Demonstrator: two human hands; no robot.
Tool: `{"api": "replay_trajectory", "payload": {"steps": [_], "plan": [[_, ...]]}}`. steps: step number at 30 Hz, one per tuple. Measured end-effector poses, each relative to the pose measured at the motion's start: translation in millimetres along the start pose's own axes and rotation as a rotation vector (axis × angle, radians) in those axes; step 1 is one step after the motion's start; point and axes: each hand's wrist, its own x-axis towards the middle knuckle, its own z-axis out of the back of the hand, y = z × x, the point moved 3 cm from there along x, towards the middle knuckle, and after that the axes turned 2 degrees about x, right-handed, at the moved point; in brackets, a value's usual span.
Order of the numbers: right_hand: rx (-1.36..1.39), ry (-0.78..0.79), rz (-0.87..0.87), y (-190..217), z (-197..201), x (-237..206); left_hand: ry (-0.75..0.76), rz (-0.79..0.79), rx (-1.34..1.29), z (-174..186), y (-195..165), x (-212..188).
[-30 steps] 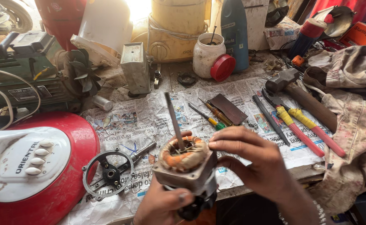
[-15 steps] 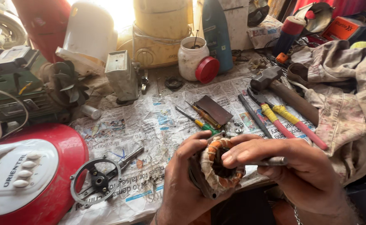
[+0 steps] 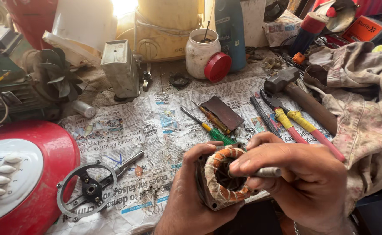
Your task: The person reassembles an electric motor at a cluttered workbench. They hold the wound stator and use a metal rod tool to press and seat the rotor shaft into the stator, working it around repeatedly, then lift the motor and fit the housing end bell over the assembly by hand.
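My left hand [image 3: 186, 196] grips a small motor stator [image 3: 219, 178] from the left side; its copper windings are wrapped in orange and white tape and face me. My right hand [image 3: 299, 178] comes in from the right and pinches a thin grey metal tool [image 3: 267, 172], whose tip points into the stator's central bore. Both hands are low, at the front edge of the newspaper-covered bench [image 3: 156, 126].
A red fan base [image 3: 47, 174] sits at left, with a round metal bracket and shaft [image 3: 91, 189] beside it. Screwdrivers [image 3: 212, 126], pliers [image 3: 295, 122] and a hammer [image 3: 295, 89] lie behind the hands. A white jar [image 3: 201, 52], bottles and a stained cloth [image 3: 360, 95] crowd the back and right.
The stator has been turned from windings-up to facing me and lowered. The thin tool, upright a second ago, now lies sideways in my right hand at the bore.
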Motion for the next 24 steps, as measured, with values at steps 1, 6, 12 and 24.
{"api": "replay_trajectory", "payload": {"steps": [1,6,12,24], "plan": [[0.045,0.048,-0.052,0,1,4,-0.029,-0.050,0.021,0,-1,1],[0.119,0.115,-0.213,-8,2,23,-0.074,0.061,0.070,5,-5,3],[0.159,0.051,-0.160,-46,1,40,-0.144,0.278,-0.015,12,-8,10],[-0.152,0.193,-0.192,2,-33,64,-0.155,0.256,-0.005,33,-16,-4]]}}
